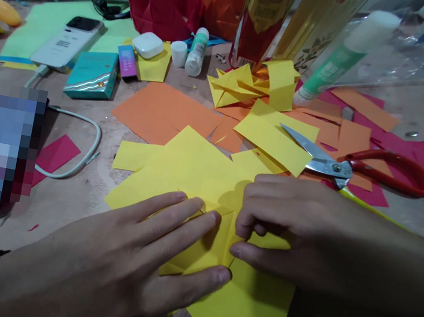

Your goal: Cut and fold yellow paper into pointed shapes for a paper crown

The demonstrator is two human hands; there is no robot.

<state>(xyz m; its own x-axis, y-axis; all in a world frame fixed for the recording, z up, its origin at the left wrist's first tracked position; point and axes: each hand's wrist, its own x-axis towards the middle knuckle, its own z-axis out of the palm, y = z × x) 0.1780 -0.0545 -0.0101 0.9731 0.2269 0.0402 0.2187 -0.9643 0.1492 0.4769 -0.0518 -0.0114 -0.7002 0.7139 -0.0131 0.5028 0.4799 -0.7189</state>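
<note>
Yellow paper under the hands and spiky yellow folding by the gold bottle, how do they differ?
The yellow paper is pressed by left hand and right hand; the spiky yellow folding lies untouched. The first is flatter; the second rises in points. Both are folded yellow paper.

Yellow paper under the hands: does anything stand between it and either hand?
Nothing visible does. The left hand lies flat on the yellow paper, and the right hand pinches its fold. The scissors lie farther off.
</note>
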